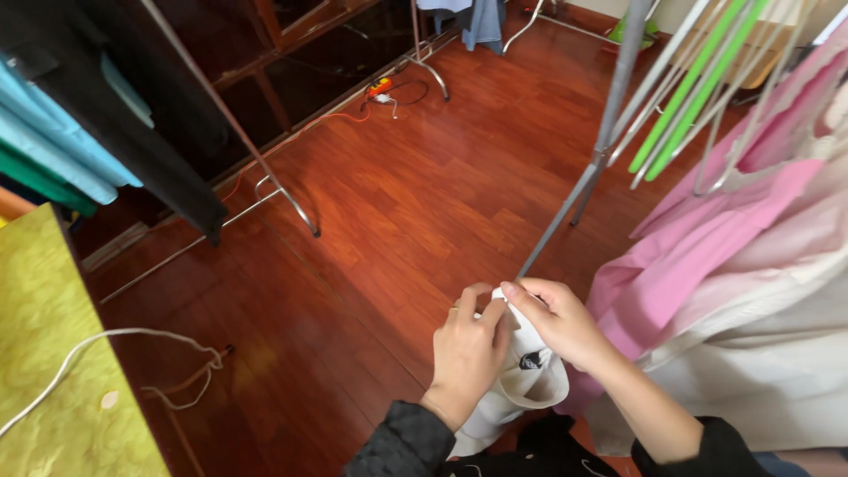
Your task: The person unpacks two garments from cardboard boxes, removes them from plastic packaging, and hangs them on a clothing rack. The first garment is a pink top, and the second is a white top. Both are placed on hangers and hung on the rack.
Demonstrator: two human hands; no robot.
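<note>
Together, the left hand [466, 352] and right hand [558, 323] pinch the white garment's [527, 380] top edge, low above the wooden floor [415, 203]; keeping both pinches close likely keeps the fabric taut.

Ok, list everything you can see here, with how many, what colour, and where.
White garment: one, white with a small dark label, bottom centre, pinched by both hands.
Pink garments: several, pink, hanging at right.
Cream garment: one, off-white, lower right.
Hangers: several, green and white, top right.
Metal rack pole: one, grey, centre right.
Clothes rack: one, metal, left, with blue, green and black clothes.
Yellow-green cloth: one, lower left, white cord across it.
Wooden floor: reddish brown, centre.
Left hand: one, gripping the garment's top edge.
Right hand: one, gripping the same edge.
</note>
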